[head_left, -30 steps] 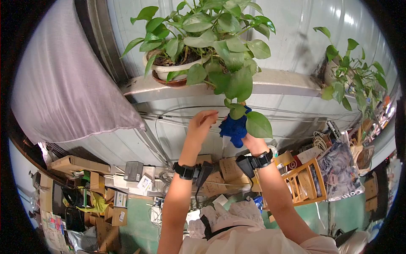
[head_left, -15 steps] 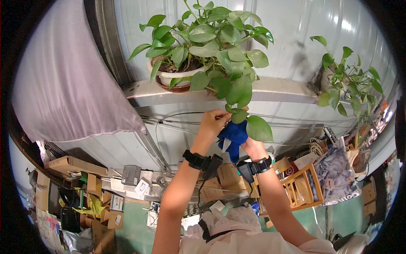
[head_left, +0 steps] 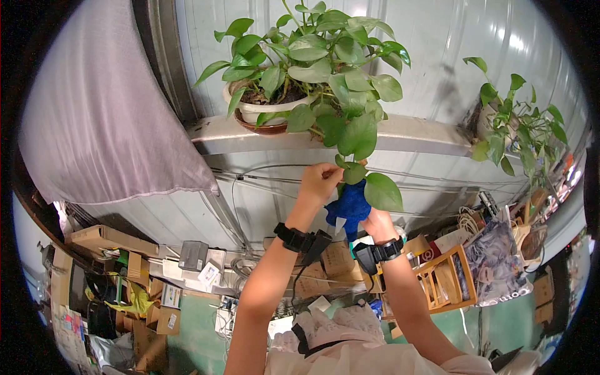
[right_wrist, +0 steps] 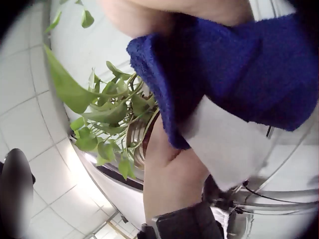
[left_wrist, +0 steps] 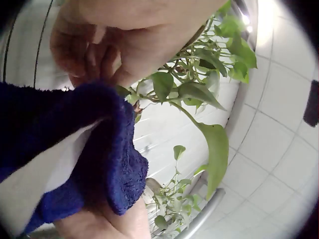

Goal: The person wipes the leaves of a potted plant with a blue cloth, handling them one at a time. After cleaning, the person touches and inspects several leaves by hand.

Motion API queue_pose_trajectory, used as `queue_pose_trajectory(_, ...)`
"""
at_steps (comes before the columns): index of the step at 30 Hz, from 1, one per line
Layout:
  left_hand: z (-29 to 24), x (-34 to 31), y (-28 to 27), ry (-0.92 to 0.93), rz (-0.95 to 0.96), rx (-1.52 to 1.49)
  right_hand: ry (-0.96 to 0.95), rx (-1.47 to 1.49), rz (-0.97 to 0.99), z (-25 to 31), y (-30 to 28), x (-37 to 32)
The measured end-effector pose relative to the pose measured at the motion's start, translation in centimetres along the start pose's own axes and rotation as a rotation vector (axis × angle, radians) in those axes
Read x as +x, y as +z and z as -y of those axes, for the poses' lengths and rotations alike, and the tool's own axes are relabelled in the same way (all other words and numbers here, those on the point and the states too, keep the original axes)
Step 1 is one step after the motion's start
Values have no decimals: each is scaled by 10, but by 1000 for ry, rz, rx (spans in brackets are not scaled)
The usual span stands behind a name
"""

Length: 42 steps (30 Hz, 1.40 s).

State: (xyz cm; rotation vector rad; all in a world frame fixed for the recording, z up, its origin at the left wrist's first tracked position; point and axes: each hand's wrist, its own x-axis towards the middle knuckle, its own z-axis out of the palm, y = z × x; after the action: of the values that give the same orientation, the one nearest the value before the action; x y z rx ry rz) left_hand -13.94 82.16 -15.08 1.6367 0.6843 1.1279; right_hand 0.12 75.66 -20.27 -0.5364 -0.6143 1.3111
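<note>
A pothos plant (head_left: 300, 69) in a white pot (head_left: 259, 111) trails a vine with large green leaves off a metal ledge. At the vine's lower end, my left hand (head_left: 320, 182) has curled fingers and pinches the vine beside a small leaf (head_left: 354, 173). My right hand (head_left: 377, 222) grips a dark blue fuzzy cloth (head_left: 347, 206) with a white tag (right_wrist: 224, 139), bunched just under those leaves. One large leaf (head_left: 383, 192) hangs in front of the cloth's right side. In the left wrist view the cloth (left_wrist: 107, 149) overlaps my left fingertips, partly hiding them.
The metal ledge (head_left: 425, 134) runs along the pale wall. A second potted vine (head_left: 522, 122) stands to the right. A grey-lilac curtain (head_left: 112, 119) hangs at left. Cables cross the wall below the ledge; cardboard boxes (head_left: 112, 240) and a wooden chair (head_left: 447, 278) stand lower down.
My left hand has moved right and up to the vine, its fingers closing in beside the small leaf. My right hand and the cloth have lowered slightly.
</note>
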Motion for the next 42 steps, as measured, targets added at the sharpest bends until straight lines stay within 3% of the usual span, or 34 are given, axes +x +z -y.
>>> queue_pose_trajectory(2, 5, 0, -2, 61, 28, 119, 6, -60, -2, 4, 2, -2)
queue_pose_trajectory(5, -9, 0, -7, -27, 256, 150, -4, -134, 17, 5, -4, -1)
queue_pose_trajectory(8, -6, 4, -14, -117, 280, 136, -18, -126, 69, 4, -5, 0)
queue_pose_trajectory(11, 17, 10, -13, -20, 257, 133, -5, -99, 95, 7, 1, -3)
queue_pose_trajectory(14, 9, 4, -5, 85, 135, 333, 6, -110, 70, 6, 1, -3)
queue_pose_trajectory(20, 16, 6, 3, 105, 99, 403, 34, -80, 109, 7, 2, -14)
queue_pose_trajectory(24, 30, 10, 7, 114, 52, 299, 25, -10, 12, 1, 0, -18)
queue_pose_trajectory(26, 29, 10, 7, 126, 63, 344, 10, -54, 57, 4, 5, -29)
queue_pose_trajectory(29, 32, 11, 8, 5, 35, 244, 27, -145, 87, 5, 6, -42)
queue_pose_trajectory(32, 25, 7, 7, 165, -157, 285, 63, -203, 102, 1, -9, -53)
queue_pose_trajectory(35, 23, 6, 6, 84, -187, 140, 59, -205, 75, -3, -16, -65)
queue_pose_trajectory(38, 20, -5, 6, 95, -214, 252, 49, -166, -19, -7, -26, -70)
queue_pose_trajectory(42, 17, -18, 12, 134, -204, 22, -56, -111, 23, -10, -32, -70)
